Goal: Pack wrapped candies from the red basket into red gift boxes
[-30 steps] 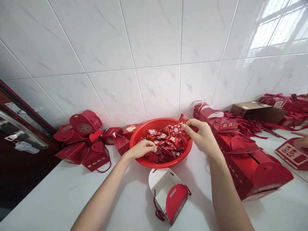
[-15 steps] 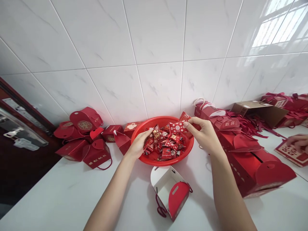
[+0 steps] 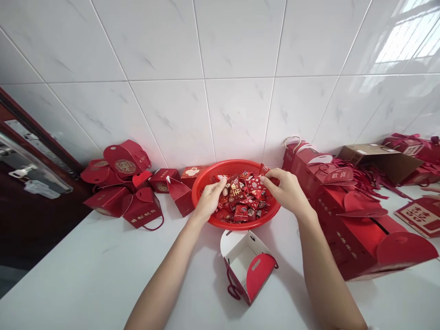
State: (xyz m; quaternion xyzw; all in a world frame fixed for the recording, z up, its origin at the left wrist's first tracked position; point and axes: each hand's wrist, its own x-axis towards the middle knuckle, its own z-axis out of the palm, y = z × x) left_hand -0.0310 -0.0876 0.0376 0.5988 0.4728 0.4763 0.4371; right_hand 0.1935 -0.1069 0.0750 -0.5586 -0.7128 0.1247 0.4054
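Head view. Red basket (image 3: 240,225) near the back edge of the table (image 3: 103,275), close to the tiled wall; wrapped sweets (image 3: 240,213) heaped inside. Left hand (image 3: 209,200) over the basket's left rim, thumb and fingers pinching a dark red packet (image 3: 235,191) with gold characters. Right hand (image 3: 288,189) over the right rim, pinching a spotted packet (image 3: 254,184) by its side. A red wrapper (image 3: 264,169) pokes up by the right fingertips; cannot tell whether it is gripped too.

Open box (image 3: 256,277) between basket and near edge of the table, white inside showing, one flap leaning outward, red flap at the front, cord handles at its sides. Closed boxes (image 3: 142,208) towards the table's left edge; a row of larger boxes (image 3: 350,243) on the right.

Handling, my judgement: light pinch at the wrapper's edge, so the contents aren't crushed. Best to raise each packet clear of the heap before moving sideways, lest neighbours get dragged over the rim. Forearms flank the open box; low elbows could snag a cord.
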